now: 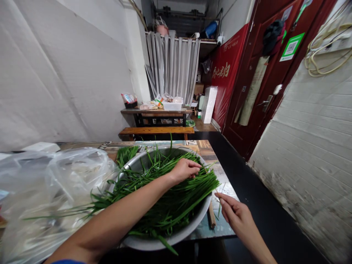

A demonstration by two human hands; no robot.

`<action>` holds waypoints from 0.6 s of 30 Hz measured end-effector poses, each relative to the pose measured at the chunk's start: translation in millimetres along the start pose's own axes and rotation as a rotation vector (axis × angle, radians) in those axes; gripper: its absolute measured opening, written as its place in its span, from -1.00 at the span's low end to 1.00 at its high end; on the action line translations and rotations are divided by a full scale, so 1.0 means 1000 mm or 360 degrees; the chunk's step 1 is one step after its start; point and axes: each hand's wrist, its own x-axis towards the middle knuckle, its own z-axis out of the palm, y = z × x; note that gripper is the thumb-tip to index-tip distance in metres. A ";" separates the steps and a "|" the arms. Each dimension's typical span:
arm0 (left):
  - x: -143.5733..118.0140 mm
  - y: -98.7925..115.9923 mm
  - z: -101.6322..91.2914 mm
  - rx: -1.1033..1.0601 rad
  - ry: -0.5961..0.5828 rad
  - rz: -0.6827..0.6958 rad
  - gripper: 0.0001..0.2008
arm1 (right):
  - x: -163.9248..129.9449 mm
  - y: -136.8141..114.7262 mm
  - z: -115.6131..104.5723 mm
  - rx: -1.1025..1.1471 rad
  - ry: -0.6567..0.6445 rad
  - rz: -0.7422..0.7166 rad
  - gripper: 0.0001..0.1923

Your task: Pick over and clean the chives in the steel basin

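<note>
A wide metal basin [162, 244] holds a large heap of long green garlic chives [165, 198], their cut stem ends gathered toward the right rim. My left hand [183, 171] reaches across the heap with its fingers pinched at the upper stems; its fingertips appear to hold chives, though the grip is partly hidden. Beside the right rim, my right hand [233, 211] is closed in a pinch on something thin and pale, too small to make out. A bundle of thin wooden sticks [211, 217] lies on the table under that rim, near my right fingers.
Clear plastic bags [79, 176] crowd the table left of the basin. More chives [126, 154] lie behind it. The patterned table [205, 146] ends at the right. Farther back stand a wooden bench [156, 130] and a second table bearing a white tub [172, 106]. A red door [247, 80] is at right.
</note>
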 end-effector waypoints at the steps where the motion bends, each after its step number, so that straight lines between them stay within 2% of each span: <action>1: 0.000 0.000 0.000 0.0015 0.0006 0.0014 -0.76 | 0.000 0.001 0.000 0.0004 -0.0005 -0.0003 -0.43; 18: -0.001 -0.003 0.001 0.0129 0.0011 0.0132 -0.69 | 0.001 0.007 0.000 -0.0029 0.0023 -0.0027 -0.45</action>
